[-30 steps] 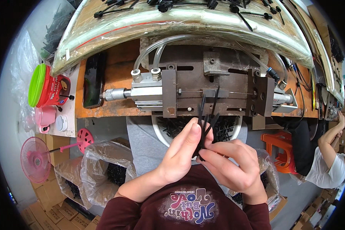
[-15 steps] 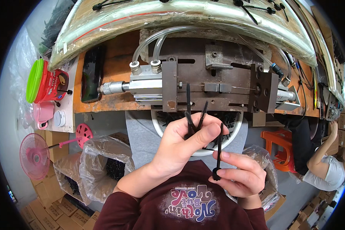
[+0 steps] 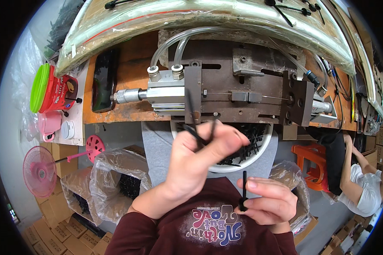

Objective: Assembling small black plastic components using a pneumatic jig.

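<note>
Black rod [image 3: 244,187]: we find it pinched in the right hand [image 3: 270,199], fingertips clamped close to its knobbed end. Where the thumb bears, we cannot tell. Its long axis runs almost straight up the view, knob nearest the shirt [image 3: 170,223], narrow tip pointing ahead, past the fingers, toward the bench [image 3: 132,114].

We note the left hand [image 3: 195,157] ahead and to the left of the right fingertips, the two hands apart. Its fingers are curled shut around a bundle [image 3: 191,108] of similar rods, which project forward and leftward from the grip. Blur prevents us from giving a count. Thumb and forefinger appear close together; we see no rod at their tips.

Ahead of the right fingertips, and partly behind the left fingers in the view, we record a white tub [image 3: 267,142] holding loose black pieces [image 3: 253,140].

Farther ahead, well apart from the right fingertips, lies a grey block [image 3: 239,97] on the machine's brown plate [image 3: 220,80]. We judge the left hand the nearer to it. A thin pin [image 3: 219,93] meets the block from the left, running crosswise to the pinched rod. We see neither hand touching block or pin.
</note>
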